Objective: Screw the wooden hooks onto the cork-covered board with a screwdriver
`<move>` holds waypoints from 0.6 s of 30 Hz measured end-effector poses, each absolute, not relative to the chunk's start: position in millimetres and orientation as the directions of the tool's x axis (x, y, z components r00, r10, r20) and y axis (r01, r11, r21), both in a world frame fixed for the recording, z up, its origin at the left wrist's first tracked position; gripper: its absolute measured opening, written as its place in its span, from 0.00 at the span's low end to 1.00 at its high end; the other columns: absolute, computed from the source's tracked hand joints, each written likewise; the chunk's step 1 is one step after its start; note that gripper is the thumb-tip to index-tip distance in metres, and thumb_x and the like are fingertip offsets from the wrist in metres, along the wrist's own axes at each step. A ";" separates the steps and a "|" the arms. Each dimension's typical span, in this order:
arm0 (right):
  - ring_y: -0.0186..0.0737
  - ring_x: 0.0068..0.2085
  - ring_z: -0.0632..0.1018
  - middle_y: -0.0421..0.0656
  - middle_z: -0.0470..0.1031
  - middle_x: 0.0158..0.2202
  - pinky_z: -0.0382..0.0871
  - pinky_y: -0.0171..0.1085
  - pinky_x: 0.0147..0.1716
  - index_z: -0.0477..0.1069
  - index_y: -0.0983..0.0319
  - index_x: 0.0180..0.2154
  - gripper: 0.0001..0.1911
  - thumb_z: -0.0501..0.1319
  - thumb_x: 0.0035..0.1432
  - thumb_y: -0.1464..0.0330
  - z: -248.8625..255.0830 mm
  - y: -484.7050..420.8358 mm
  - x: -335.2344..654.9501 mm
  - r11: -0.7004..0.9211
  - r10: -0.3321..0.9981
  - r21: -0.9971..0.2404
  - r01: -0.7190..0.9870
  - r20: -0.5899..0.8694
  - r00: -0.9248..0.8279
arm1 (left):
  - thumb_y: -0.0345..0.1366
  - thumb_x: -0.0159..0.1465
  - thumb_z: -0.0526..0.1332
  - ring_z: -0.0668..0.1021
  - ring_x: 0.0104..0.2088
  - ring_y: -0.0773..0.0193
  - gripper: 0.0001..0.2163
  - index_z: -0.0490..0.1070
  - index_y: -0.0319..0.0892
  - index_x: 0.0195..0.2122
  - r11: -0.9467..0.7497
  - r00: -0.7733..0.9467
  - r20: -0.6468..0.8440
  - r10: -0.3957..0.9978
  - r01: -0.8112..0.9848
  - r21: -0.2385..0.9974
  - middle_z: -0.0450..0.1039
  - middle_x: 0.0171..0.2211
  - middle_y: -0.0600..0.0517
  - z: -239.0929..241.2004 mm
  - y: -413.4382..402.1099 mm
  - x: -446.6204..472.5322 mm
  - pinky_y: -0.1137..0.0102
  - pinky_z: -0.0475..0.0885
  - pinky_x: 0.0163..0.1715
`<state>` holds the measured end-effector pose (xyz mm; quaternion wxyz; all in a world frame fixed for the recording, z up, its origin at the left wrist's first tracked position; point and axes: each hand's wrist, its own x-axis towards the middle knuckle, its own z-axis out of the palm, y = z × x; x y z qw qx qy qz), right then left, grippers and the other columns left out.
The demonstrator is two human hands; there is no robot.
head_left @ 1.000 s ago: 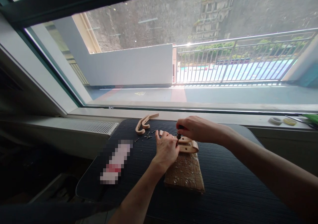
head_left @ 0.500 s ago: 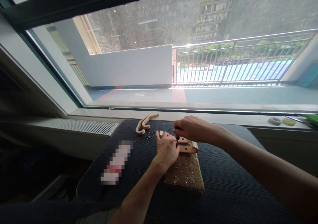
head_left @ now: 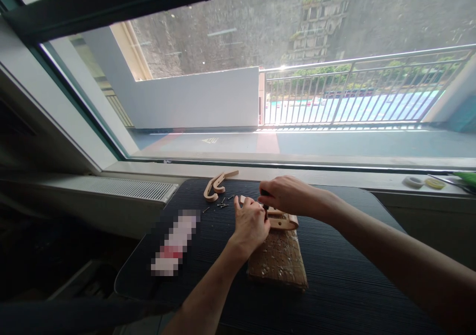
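Observation:
My right hand (head_left: 285, 194) is closed around the dark handle of a screwdriver (head_left: 265, 194), held upright over the wooden hooks. Its tip is hidden behind my left fingers. My left hand (head_left: 250, 223) presses on a curved wooden hook (head_left: 285, 224) with drilled holes, its fingers wrapped along the straight part. A second hook lies just behind that one, partly covered by my hands. Both rest on a rough brown wooden board (head_left: 278, 263), which lies on the dark table.
Two more pale wooden hooks (head_left: 210, 191) lie at the table's back left, with several loose screws (head_left: 222, 205) in front. A blurred pink-white item (head_left: 174, 243) is on the left of the black table (head_left: 345, 255). Tape rolls (head_left: 413, 182) sit on the windowsill.
My right hand has rotated slightly around the screwdriver handle and sits a little lower over the hooks. My left hand keeps its hold, and the hooks stay on the board.

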<state>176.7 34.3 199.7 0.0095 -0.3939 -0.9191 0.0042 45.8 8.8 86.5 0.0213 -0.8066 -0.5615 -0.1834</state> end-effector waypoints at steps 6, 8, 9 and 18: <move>0.38 0.28 0.73 0.44 0.77 0.29 0.50 0.34 0.23 0.73 0.61 0.39 0.10 0.56 0.56 0.66 213.9 31.0 179.4 0.695 0.719 0.004 0.719 0.001 -0.695 | 0.36 0.56 0.59 0.70 0.44 0.55 0.05 0.73 0.41 0.29 -0.369 0.307 0.308 0.901 0.915 0.166 0.74 0.33 0.48 88.5 8.3 45.3 0.49 0.51 0.57; 0.35 0.28 0.72 0.42 0.77 0.30 0.52 0.33 0.24 0.73 0.59 0.37 0.09 0.56 0.55 0.69 219.9 27.3 180.9 0.719 0.695 -0.017 0.695 -0.024 -0.719 | 0.36 0.56 0.59 0.70 0.43 0.55 0.07 0.73 0.40 0.31 -0.353 0.292 0.310 0.905 0.921 0.162 0.74 0.34 0.46 89.0 8.2 45.9 0.49 0.52 0.56; 0.34 0.28 0.72 0.41 0.77 0.30 0.52 0.32 0.24 0.73 0.59 0.34 0.08 0.55 0.55 0.70 221.0 25.7 181.1 0.727 0.685 -0.028 0.686 -0.037 -0.728 | 0.36 0.57 0.58 0.70 0.43 0.55 0.08 0.73 0.39 0.32 -0.347 0.286 0.312 0.906 0.923 0.163 0.74 0.34 0.46 89.2 8.2 46.2 0.50 0.52 0.57; 0.38 0.26 0.73 0.46 0.76 0.26 0.50 0.34 0.22 0.72 0.63 0.34 0.13 0.53 0.60 0.63 200.1 24.0 179.2 0.680 0.733 -0.004 0.733 -0.032 -0.680 | 0.35 0.56 0.59 0.69 0.44 0.55 0.05 0.73 0.43 0.26 -0.367 0.302 0.297 0.906 0.909 0.196 0.73 0.33 0.48 87.2 7.2 44.7 0.48 0.49 0.57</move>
